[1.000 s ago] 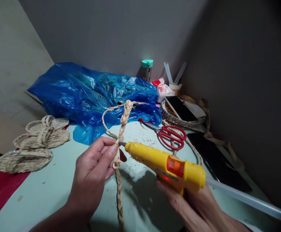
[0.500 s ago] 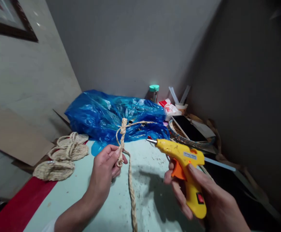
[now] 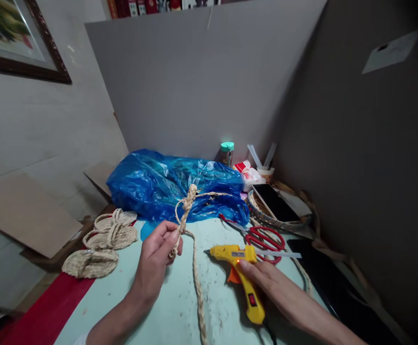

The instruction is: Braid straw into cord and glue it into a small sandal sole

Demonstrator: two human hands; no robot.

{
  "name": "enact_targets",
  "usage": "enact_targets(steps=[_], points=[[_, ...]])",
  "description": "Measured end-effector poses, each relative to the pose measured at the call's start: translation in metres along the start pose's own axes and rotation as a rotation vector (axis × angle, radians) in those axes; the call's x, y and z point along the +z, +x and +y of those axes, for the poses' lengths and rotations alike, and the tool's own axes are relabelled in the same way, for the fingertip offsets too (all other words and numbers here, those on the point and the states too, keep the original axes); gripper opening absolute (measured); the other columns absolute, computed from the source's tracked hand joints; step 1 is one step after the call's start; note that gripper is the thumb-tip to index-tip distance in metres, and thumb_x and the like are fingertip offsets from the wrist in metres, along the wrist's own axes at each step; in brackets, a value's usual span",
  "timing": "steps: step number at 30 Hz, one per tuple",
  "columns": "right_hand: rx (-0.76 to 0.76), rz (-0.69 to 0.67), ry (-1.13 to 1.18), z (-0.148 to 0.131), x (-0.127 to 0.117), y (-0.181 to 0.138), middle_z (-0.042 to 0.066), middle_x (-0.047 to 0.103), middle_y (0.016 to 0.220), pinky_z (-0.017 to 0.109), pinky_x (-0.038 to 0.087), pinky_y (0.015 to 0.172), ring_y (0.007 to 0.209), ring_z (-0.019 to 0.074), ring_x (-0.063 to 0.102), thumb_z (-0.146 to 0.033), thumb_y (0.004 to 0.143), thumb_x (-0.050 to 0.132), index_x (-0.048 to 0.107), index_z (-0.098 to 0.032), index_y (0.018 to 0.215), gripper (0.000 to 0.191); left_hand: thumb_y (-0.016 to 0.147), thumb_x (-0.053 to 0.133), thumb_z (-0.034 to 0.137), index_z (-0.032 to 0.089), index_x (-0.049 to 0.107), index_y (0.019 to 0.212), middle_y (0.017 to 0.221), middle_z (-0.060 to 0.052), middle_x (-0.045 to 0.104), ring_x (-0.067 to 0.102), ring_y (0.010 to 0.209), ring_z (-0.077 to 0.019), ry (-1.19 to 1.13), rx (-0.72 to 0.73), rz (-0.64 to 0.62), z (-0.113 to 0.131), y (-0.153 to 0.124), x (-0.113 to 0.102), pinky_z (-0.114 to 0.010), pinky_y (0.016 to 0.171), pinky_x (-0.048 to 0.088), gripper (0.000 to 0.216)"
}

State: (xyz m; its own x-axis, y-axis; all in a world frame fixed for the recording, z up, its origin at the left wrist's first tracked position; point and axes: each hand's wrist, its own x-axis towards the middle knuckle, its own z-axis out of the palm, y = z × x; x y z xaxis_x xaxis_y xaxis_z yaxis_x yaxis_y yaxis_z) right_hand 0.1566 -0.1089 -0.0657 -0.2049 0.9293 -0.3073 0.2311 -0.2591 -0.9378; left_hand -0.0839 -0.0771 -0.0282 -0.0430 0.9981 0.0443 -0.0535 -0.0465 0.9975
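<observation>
My left hand point(image 3: 160, 249) pinches a short braided straw piece point(image 3: 187, 211) between thumb and fingers. The piece stands upright, with a loop of thin strand at its side. From it a long straw braid point(image 3: 196, 282) trails down the table to the near edge of view. To the right, a yellow hot glue gun point(image 3: 246, 287) with an orange trigger lies low over the tabletop, its nozzle pointing left. My right hand point(image 3: 266, 278) holds it by the upper grip, thumb on the body; the other fingers are mostly hidden. A small light glows on the gun.
Red-handled scissors point(image 3: 266, 242) lie behind the glue gun. A blue plastic bag point(image 3: 173, 177) spreads along the back. Woven straw sandals point(image 3: 90, 263) sit at the left. A basket point(image 3: 266, 213) with a phone point(image 3: 275, 201) stands at the back right, near a green-lidded jar point(image 3: 227, 153).
My right hand has brought the glue gun down and left, from in the air to the tabletop. The scissors now show. My left hand keeps its pinch; the view has tilted up slightly.
</observation>
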Motion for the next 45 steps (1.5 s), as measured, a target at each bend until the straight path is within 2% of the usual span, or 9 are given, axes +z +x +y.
enact_targets(steps=[3,6,13,19,23,28,34,39,45], points=[[-0.125,0.147,-0.467,-0.003,-0.012,-0.007,0.001,0.050,0.055,0.028,0.030,0.048,0.050,0.0142,0.040,-0.060,0.090,0.052,0.052,-0.021,0.056,0.052,0.087,0.063,0.043,0.018,0.059,0.079,0.056,0.005,0.047,0.028,0.049,-0.0084,0.021,-0.002,-0.028,0.007,-0.007,0.002,-0.022,0.047,0.019,0.026],[-0.222,0.120,-0.605,-0.021,-0.018,-0.014,0.000,0.047,0.053,0.027,0.028,0.048,0.048,0.0125,0.037,-0.053,0.095,0.047,0.055,-0.019,0.059,0.050,0.087,0.062,0.042,0.019,0.059,0.077,0.056,0.005,0.045,0.029,0.051,-0.0094,0.079,0.022,-0.065,0.017,-0.015,0.008,-0.023,0.049,0.020,0.026],[-0.519,0.159,0.037,-0.080,-0.032,-0.015,0.004,0.067,0.094,0.022,0.049,0.058,0.067,0.0114,0.058,-0.043,0.091,0.063,0.069,-0.022,0.113,0.031,0.088,0.061,0.043,0.021,0.062,0.075,0.059,0.003,0.047,0.039,0.058,-0.0131,0.221,0.050,-0.197,0.033,-0.028,0.028,-0.025,0.055,0.030,0.026],[-0.638,-0.022,0.263,-0.085,-0.027,-0.005,0.002,0.065,0.087,0.021,0.048,0.062,0.071,0.0101,0.055,-0.028,0.087,0.070,0.074,-0.020,0.104,0.019,0.088,0.060,0.046,0.021,0.061,0.076,0.063,0.002,0.049,0.042,0.060,-0.0129,0.213,-0.011,-0.328,0.039,-0.025,0.036,-0.024,0.058,0.033,0.027],[-0.663,-0.021,0.267,-0.081,-0.029,-0.004,0.002,0.070,0.090,0.020,0.047,0.061,0.074,0.0110,0.058,-0.025,0.086,0.071,0.075,-0.020,0.099,0.014,0.087,0.061,0.047,0.020,0.061,0.078,0.059,0.003,0.045,0.033,0.054,-0.0107,0.138,-0.157,-0.512,0.042,-0.017,0.034,-0.023,0.050,0.026,0.029],[-0.791,0.175,0.062,-0.073,-0.033,-0.008,0.002,0.067,0.090,0.025,0.050,0.071,0.082,0.0145,0.059,-0.024,0.086,0.071,0.075,-0.020,0.092,0.007,0.084,0.064,0.045,0.019,0.061,0.078,0.054,0.004,0.048,0.022,0.047,-0.0074,0.106,-0.286,-0.565,0.043,-0.011,0.037,-0.023,0.045,0.013,0.027],[-0.850,0.285,0.020,-0.063,-0.031,-0.014,0.002,0.063,0.087,0.023,0.047,0.053,0.065,0.0113,0.055,-0.020,0.089,0.068,0.072,-0.021,0.091,0.005,0.085,0.063,0.044,0.018,0.063,0.074,0.054,0.003,0.051,0.023,0.045,-0.0061,0.192,-0.244,-0.534,0.040,-0.009,0.039,-0.021,0.043,0.013,0.028],[-1.080,0.340,-0.360,-0.068,-0.034,-0.024,0.005,0.069,0.090,0.031,0.052,0.071,0.081,0.0178,0.064,-0.010,0.088,0.064,0.071,-0.023,0.100,0.019,0.085,0.062,0.043,0.019,0.064,0.067,0.054,0.003,0.047,0.029,0.046,-0.0077,0.337,-0.101,-0.450,0.039,-0.012,0.035,-0.021,0.042,0.018,0.030],[-1.224,0.375,-0.805,-0.062,-0.029,-0.031,0.008,0.067,0.094,0.028,0.050,0.064,0.077,0.0158,0.059,-0.001,0.085,0.062,0.062,-0.018,0.119,0.038,0.086,0.060,0.043,0.020,0.065,0.068,0.054,0.004,0.045,0.031,0.046,-0.0088,0.410,-0.074,-0.381,0.038,-0.019,0.032,-0.023,0.042,0.020,0.030]])
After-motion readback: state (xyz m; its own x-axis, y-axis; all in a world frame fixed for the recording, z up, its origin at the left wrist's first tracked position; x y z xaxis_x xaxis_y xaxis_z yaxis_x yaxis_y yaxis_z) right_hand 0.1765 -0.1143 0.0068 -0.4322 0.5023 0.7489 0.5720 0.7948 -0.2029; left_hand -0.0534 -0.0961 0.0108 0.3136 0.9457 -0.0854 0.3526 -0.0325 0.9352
